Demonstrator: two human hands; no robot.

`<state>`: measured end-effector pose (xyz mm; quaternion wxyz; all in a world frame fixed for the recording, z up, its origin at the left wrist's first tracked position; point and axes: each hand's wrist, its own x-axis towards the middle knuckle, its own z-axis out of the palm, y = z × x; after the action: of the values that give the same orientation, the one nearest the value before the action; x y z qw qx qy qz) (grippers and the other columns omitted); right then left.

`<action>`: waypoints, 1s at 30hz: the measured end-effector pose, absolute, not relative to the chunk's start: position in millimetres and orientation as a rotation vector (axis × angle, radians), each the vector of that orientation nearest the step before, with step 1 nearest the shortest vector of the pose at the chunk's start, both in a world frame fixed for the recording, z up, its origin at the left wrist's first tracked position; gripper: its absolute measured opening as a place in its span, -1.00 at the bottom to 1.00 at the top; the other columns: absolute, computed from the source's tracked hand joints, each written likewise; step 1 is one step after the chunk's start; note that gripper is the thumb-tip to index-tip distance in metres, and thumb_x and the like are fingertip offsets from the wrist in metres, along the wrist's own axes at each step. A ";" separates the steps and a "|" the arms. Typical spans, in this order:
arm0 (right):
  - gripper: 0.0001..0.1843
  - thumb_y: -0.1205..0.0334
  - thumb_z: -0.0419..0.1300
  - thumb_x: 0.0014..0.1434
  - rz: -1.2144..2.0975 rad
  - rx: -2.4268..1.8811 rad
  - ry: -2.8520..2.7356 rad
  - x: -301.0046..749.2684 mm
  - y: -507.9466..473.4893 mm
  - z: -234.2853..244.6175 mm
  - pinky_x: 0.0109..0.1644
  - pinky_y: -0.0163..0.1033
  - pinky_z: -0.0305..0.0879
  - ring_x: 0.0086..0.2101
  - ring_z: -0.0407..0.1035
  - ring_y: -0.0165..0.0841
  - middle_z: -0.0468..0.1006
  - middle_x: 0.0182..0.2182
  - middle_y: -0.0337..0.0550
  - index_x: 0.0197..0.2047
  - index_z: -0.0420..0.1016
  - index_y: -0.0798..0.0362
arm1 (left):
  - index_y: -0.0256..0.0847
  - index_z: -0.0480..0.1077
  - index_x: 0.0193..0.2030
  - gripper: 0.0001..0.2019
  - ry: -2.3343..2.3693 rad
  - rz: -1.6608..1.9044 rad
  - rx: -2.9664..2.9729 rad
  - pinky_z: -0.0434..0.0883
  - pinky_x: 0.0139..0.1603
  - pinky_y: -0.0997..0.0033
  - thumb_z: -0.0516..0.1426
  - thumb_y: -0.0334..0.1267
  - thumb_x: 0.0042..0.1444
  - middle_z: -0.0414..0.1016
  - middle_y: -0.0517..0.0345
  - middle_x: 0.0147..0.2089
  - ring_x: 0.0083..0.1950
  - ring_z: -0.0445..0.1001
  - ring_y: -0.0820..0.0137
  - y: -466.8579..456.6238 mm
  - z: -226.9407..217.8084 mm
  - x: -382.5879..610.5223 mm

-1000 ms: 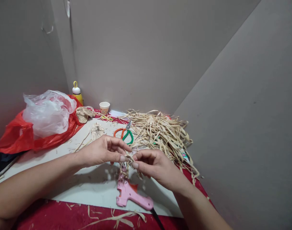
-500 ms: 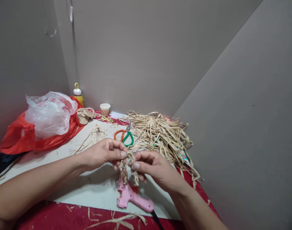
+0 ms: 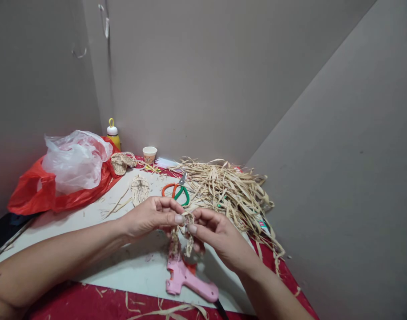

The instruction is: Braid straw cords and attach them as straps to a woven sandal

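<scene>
A narrow braided straw strip is bent into a loop between my hands, its two ends hanging down. My left hand pinches it at the top between thumb and fingers. From the other side, my right hand pinches the same braid. Just below the hanging ends lies a pink hot glue gun on a white board. Beyond my fingers rest scissors with one orange and one green handle. A flat woven straw sole-shaped piece lies behind my left hand.
A big heap of dry straw strips covers the back right. On the left sit red and clear plastic bags, with more woven straw pieces, a yellow bottle and a paper cup behind. Grey walls enclose the table.
The whole view has shifted slightly, so everything appears a little right and lower. Both hands keep their pinch on the braid, whose loop has turned a little between the fingers.
</scene>
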<state>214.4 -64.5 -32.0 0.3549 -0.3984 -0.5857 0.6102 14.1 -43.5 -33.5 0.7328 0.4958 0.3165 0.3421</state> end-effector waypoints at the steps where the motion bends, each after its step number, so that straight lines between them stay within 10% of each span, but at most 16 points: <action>1: -0.68 0.05 0.37 0.03 1.568 -1.039 -1.509 214.3 -64.5 -32.1 -0.56 -0.43 0.22 -0.64 0.33 -0.53 0.37 -0.60 -0.39 -0.37 0.40 0.09 | -0.30 0.46 -0.28 -0.67 0.700 0.762 1.110 0.23 -0.43 0.53 0.39 -0.17 -0.14 0.43 0.27 -0.48 -0.49 0.30 0.58 -43.6 -32.8 13.9; 30: -0.71 0.03 0.40 0.02 1.506 -1.035 -1.303 209.1 -58.5 -47.6 -0.53 -0.39 0.29 -0.56 0.36 -0.46 0.47 -0.51 -0.24 -0.37 0.54 0.08 | -0.30 0.39 -0.39 -0.59 0.740 0.967 1.081 0.26 -0.53 0.54 0.32 0.05 -0.07 0.38 0.28 -0.54 -0.60 0.29 0.59 -51.9 -57.2 28.0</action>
<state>209.1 -58.5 -47.6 0.4338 -0.4156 -0.5230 0.6046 28.0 -51.9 -57.2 0.6864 0.4826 0.3305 0.4320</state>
